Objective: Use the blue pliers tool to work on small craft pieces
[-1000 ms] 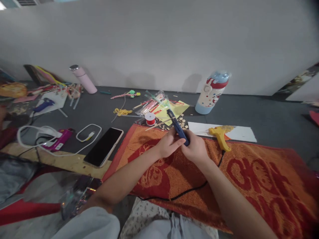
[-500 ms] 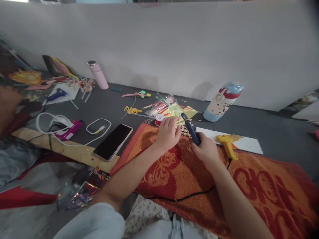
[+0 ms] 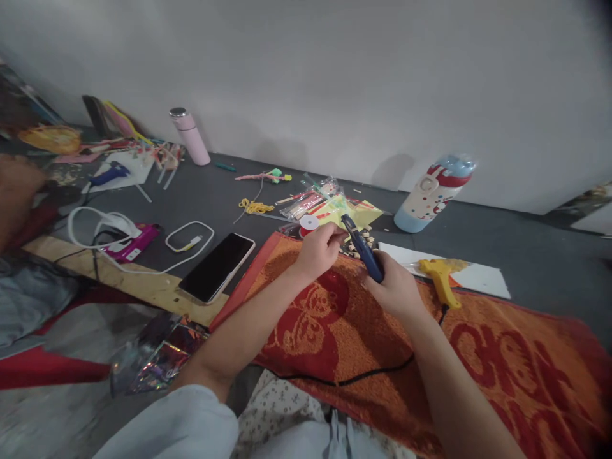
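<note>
Plain grey-white wall [image 3: 306, 83] behind, soft shadows [image 3: 394, 169] on it, dull light, dark-topped table [image 3: 540, 255] against it, pale wooden strip [image 3: 160, 290] along near left edge, grey floor [image 3: 43, 417], probably, lower left.

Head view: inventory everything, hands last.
Towel: 1, orange and red, foreground
Hand tool: 1, blue, in right hand
Board: 1, white, beyond towel
Glue gun: 1, yellow, partly on board
Wood bits: many, pale, beyond towel
Spool: 1, white and red, beyond towel
Bottle: 1, mostly white, by wall
Flask: 1, pink, left, by wall
Phone: 1, black, left of towel
Power strip: 1, magenta, left of phone
Cables: several, white and black, mainly left
Small materials: many, mixed colours, scattered
Co-worker's arm: 1, left edge
Left hand: 1, beside hand tool
Right hand: 1, around hand tool
</note>
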Demonstrator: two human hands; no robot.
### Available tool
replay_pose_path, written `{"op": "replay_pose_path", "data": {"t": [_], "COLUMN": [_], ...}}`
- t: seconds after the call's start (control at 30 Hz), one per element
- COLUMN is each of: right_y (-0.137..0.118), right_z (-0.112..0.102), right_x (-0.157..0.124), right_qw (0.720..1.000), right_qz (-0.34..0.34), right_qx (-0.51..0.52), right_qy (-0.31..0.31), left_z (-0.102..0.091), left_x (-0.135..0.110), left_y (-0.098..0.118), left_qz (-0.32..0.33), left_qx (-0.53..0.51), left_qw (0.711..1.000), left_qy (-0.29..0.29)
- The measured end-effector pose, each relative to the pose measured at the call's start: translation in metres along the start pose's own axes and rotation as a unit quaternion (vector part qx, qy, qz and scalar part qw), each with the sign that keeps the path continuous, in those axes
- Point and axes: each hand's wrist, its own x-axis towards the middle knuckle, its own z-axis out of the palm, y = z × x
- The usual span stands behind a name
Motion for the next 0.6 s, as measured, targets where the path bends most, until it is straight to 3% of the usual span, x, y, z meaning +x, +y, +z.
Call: {"op": "replay_pose_path", "data": {"t": [0.13, 0.43, 0.6], "right_y": [0.0045, 0.0072, 0.0069], "right_z": [-0.0024, -0.0035, -0.002], "right_x": [0.0004, 0.0001, 0.0002], "right_qw": [0.999, 0.999, 0.999], "right_qz": [-0.027, -0.032, -0.024], "right_qx": [0.016, 0.02, 0.027], "right_qy": [0.022, 0.008, 0.002], "left_z": [-0.0001, -0.0004, 0.0009], "left_x": [0.0019, 0.0017, 0.0019], "left_y": [0.0014, 0.0023, 0.0019], "left_qz": [0.01, 0.038, 0.024], "left_qx": [-0.075, -0.032, -0.064], "left_qw": [0.997, 0.998, 0.997], "left_qy": [-0.013, 0.023, 0.028]}}
